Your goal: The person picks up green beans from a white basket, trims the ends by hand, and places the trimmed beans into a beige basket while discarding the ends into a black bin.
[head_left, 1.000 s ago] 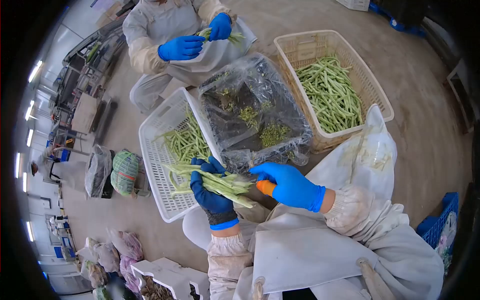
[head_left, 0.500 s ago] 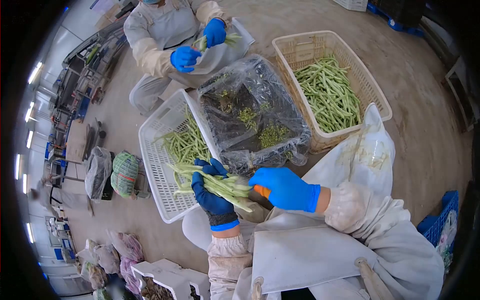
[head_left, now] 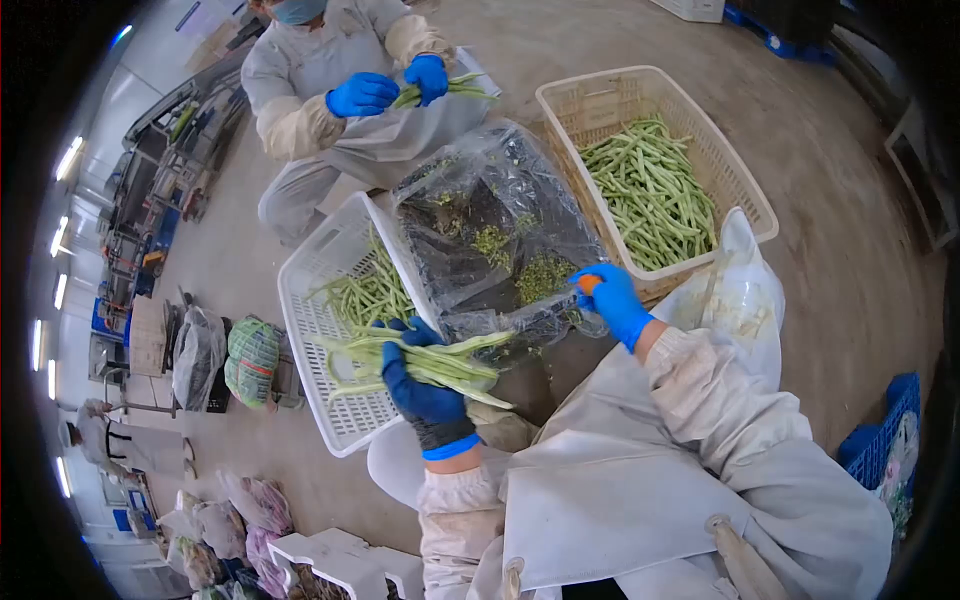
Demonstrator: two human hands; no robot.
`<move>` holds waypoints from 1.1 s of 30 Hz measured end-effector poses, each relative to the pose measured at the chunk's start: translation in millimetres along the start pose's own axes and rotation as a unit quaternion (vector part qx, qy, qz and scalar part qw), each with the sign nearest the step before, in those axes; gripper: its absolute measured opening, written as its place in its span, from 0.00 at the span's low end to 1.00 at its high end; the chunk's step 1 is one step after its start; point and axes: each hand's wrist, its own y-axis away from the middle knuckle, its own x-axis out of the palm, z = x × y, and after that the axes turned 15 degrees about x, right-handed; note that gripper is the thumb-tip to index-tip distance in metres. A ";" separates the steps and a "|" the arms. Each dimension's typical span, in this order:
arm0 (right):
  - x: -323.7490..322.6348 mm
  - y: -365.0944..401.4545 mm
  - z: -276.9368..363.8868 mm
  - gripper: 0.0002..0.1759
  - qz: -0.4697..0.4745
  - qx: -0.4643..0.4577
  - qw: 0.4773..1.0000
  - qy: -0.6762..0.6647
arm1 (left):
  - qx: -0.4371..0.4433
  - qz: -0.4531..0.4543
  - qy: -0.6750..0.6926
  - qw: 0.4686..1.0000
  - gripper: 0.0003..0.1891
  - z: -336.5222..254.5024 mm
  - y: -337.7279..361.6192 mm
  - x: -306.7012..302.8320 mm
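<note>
My left hand (head_left: 425, 398), in a dark blue glove, is closed round a bunch of green beans (head_left: 462, 366) over the near corner of the white crate (head_left: 352, 432). The beans stick out on both sides of the fist. My right hand (head_left: 618, 303), in a bright blue glove, grips an orange-handled tool (head_left: 589, 284); its working end cannot be made out. It is above the near right corner of a bin lined with clear plastic (head_left: 455, 285), which holds green trimmings (head_left: 545, 278). More green beans (head_left: 372, 290) lie in the white crate.
A beige crate (head_left: 745, 195) of green beans (head_left: 655, 200) stands right of the bin. Opposite sits a co-worker whose blue-gloved hands (head_left: 362, 95) hold beans. Bagged goods (head_left: 225, 525) and a white foam box (head_left: 340, 560) are at lower left, a blue crate (head_left: 885, 435) at right.
My right hand has moved away from the bunch, up and to the right, with the orange-handled tool. My left hand keeps the beans near the same place. The co-worker's hands have shifted slightly.
</note>
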 end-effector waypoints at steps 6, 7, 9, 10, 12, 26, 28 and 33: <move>30.4 36.6 54.4 0.21 0.032 -0.369 0.873 0.317 | 0.035 0.003 -0.046 0.998 0.14 -6.4 -32.0 -16.0; 42.0 59.5 65.5 0.20 0.135 -0.286 0.902 0.293 | 0.035 0.004 -0.045 0.998 0.14 -5.6 -31.5 -13.6; 65.1 80.8 65.2 0.19 0.234 -0.197 0.915 0.264 | 0.015 -0.015 -0.045 0.999 0.14 -6.3 -28.4 -8.7; 75.1 83.9 58.3 0.17 0.255 -0.189 0.924 0.212 | 0.014 -0.015 -0.045 0.999 0.14 -6.0 -27.9 -11.0; 84.8 86.7 50.5 0.15 0.272 -0.180 0.932 0.158 | 0.001 -0.010 -0.030 1.000 0.14 -4.2 -28.0 -16.5; 93.4 78.8 28.3 0.10 0.061 -0.418 0.825 0.374 | -0.053 -0.073 0.027 0.996 0.15 -5.7 -19.9 -24.6; 88.1 71.3 28.9 0.11 0.046 -0.392 0.809 0.436 | -0.036 -0.043 -0.025 0.998 0.14 -1.1 -15.1 -24.3; 55.9 13.0 -17.7 0.11 0.097 -0.109 0.968 0.204 | 0.038 -0.016 -0.136 0.990 0.16 15.4 -18.2 -38.0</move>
